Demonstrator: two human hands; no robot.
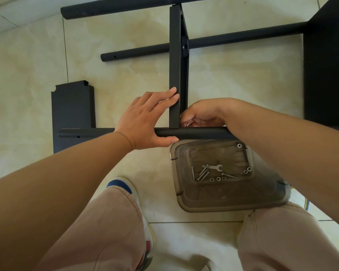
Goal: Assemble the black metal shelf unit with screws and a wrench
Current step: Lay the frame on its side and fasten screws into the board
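On the pale tiled floor (125, 79), the black shelf unit lies partly built. Its near tube (200, 133) runs left to right, and a flat shelf panel (174, 55) stands on edge, meeting that tube at a right angle and reaching away to two farther tubes (145, 51). The left hand (145, 122) has straight fingers pressed against the panel's left face, with the thumb under the near tube. The right hand (202, 114) is curled at the joint just right of the panel; what its fingers hold is hidden, so I cannot tell its grip. Near the right knee, a clear plastic tray (270, 200) holds loose screws (203, 174), nuts (218, 179) and a small wrench (213, 167). Another black panel (70, 108) lies flat at left, and a large dark panel (327, 75) fills the right edge.
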